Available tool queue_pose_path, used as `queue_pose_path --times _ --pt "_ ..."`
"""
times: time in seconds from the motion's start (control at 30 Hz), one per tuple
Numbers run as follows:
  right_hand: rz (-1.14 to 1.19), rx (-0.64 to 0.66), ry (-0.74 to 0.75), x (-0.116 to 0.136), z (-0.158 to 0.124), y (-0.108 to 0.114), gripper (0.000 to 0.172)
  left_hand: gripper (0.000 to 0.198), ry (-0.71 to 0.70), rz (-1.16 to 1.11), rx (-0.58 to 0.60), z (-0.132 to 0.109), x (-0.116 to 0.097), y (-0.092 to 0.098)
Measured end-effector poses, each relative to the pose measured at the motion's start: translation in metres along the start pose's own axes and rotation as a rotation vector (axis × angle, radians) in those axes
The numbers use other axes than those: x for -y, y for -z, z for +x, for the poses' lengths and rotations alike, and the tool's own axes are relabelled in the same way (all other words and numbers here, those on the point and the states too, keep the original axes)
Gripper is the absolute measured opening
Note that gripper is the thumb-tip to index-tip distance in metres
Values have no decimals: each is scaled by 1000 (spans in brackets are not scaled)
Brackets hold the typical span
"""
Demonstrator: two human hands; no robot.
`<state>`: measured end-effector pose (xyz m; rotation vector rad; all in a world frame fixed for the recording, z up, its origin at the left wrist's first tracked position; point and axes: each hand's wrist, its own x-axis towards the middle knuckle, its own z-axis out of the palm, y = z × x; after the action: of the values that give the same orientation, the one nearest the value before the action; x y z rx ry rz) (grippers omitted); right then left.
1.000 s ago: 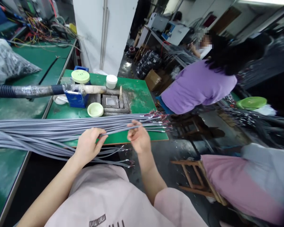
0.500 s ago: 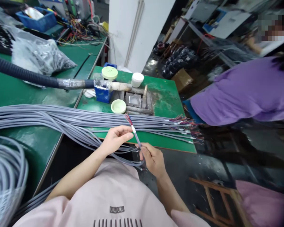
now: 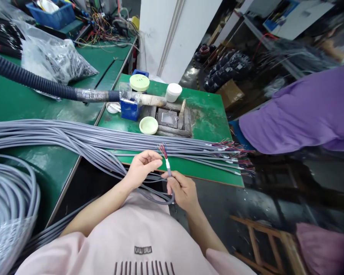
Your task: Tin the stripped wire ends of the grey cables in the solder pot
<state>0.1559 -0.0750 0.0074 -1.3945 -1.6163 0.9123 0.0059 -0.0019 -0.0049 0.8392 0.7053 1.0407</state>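
Gray cable [image 3: 169,172] pointing away from the person [image 3: 132,233]
Right hand [image 3: 184,189] pinches it; left hand [image 3: 141,167], loosely parted, hangs just beside its wires [image 3: 163,151].

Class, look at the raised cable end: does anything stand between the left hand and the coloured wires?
Nothing visible does. The left hand is right beside the coloured wires of the cable that the right hand holds; whether it touches them is unclear. The grey bundle lies beyond, not between.
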Motion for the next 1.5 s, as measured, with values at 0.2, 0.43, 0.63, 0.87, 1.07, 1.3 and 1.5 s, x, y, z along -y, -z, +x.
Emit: queue_pose_path --times 0.2,0.43,0.63,0.87,1.07,1.3,1.5 --pt "8 41 -21 -1 1 -3 29 25 -34 -23 -107 5 -9 -4" --pt "18 46 35 -6 2 -8 29 31 218 -324 52 8 -7 -3" --pt "44 59 46 -10 1 -10 27 31 342 -475 165 12 2 -5" --pt "57 29 -26 -12 2 -11 28 26 -34 -217 -192 3 -4 -10" --pt "20 47 8 -8 7 -13 25 26 4 -122 -211 4 -6 -8" --pt "-17 22 4 -8 6 -14 25 25 5 -79 -222 7 -6 -8" --pt "-53 -44 -29 -9 6 -16 27 21 -157 3 -263 1 1 -10"
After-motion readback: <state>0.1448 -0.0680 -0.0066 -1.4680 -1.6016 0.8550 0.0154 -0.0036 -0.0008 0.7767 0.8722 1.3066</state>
